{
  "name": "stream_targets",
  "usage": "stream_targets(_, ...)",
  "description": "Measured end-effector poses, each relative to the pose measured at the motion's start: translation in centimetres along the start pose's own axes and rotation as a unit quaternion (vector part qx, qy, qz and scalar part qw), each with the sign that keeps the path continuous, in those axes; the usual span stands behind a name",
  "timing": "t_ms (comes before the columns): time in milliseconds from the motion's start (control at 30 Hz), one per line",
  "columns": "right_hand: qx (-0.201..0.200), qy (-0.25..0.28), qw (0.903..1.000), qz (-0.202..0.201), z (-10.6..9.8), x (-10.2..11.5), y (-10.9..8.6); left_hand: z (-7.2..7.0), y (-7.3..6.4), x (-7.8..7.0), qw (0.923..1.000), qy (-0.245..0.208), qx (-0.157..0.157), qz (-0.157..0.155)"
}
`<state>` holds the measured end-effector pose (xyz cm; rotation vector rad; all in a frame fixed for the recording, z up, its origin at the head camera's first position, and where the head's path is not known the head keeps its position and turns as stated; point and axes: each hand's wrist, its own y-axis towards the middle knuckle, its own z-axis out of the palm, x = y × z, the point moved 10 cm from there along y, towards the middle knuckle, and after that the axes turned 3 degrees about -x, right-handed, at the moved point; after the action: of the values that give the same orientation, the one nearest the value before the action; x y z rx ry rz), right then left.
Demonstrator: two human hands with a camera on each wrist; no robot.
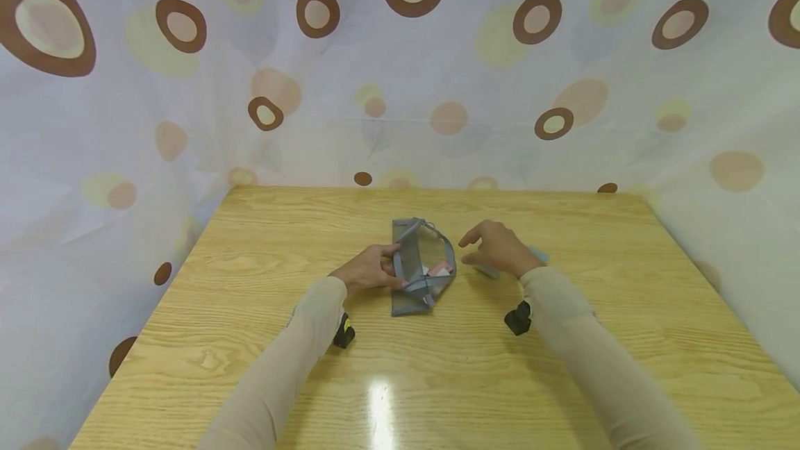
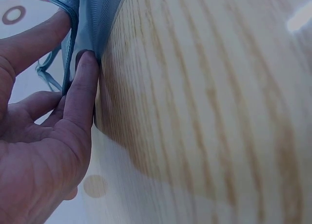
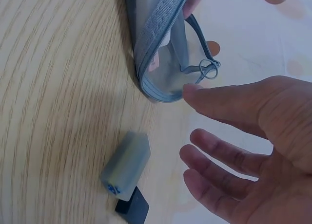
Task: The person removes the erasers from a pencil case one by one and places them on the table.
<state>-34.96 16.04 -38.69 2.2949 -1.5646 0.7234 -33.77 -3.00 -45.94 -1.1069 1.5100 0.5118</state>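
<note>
A grey-blue mesh zip pouch [image 1: 409,302] lies on the wooden table, its zipped mouth gaping towards the right. My left hand [image 1: 370,268] pinches the pouch's near-left edge between thumb and fingers; in the left wrist view the fabric [image 2: 90,19] runs between them. A pink and white item [image 1: 441,269] shows inside the pouch. My right hand [image 1: 496,248] hovers just right of the mouth, fingers loosely bent and apart, holding nothing. Below it in the right wrist view lie a pale, blurred block [image 3: 127,163] with a blue mark and a small dark block [image 3: 133,207].
A light blue piece [image 1: 539,254] shows behind the right wrist, partly hidden. Black wrist-worn devices [image 1: 517,318] hang under both sleeves. The wooden table [image 1: 400,380] ends at the back against a patterned curtain [image 1: 406,144], which also runs along both sides.
</note>
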Motion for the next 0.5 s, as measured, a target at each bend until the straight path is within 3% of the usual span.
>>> stream_targets(300,0.019,-0.011,0.9996,-0.016,1.3,1.5,0.7,-0.1,-0.2,-0.1,1.0,-0.008,-0.003,-0.003)
stream_targets(500,0.046,-0.02,0.9988,-0.006,2.4,1.3,0.9,0.0,-0.1,0.0,0.9999,-0.013,0.002,-0.006)
